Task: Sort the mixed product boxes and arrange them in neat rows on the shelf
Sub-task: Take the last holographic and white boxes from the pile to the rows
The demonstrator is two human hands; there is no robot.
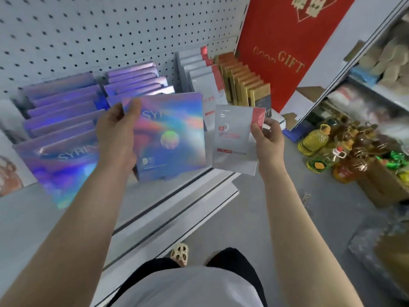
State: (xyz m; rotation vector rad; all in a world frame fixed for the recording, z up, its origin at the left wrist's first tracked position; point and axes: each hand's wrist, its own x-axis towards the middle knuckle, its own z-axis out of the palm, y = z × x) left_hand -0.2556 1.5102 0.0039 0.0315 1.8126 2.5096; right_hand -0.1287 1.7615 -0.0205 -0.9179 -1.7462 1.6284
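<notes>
Hands hold one box each above the front edge of the shelf (pixel 66 209). The left hand (pixel 116 134) grips a holographic box (pixel 170 134) by its left edge, thumb on the front face and fingers behind it; the box is upright, facing the camera, and it shows the letters "SYRIN". The right hand (pixel 266 135) pinches a white box (pixel 234 140) with a red corner at its right edge, thumb on the front; this box is also upright and hangs just beside the holographic one, not touching it. On the shelf behind, purple rows (pixel 64 105) of the same holographic boxes stand in two lines at the left. To the right of them stands a white row (pixel 199 72) with red edges, and next to it a gold row (pixel 245 83). A red bag (pixel 287 41) with the word "GIFT" leans at the end of the shelf. Oil bottles (pixel 314 140) stand on the floor at the right.
</notes>
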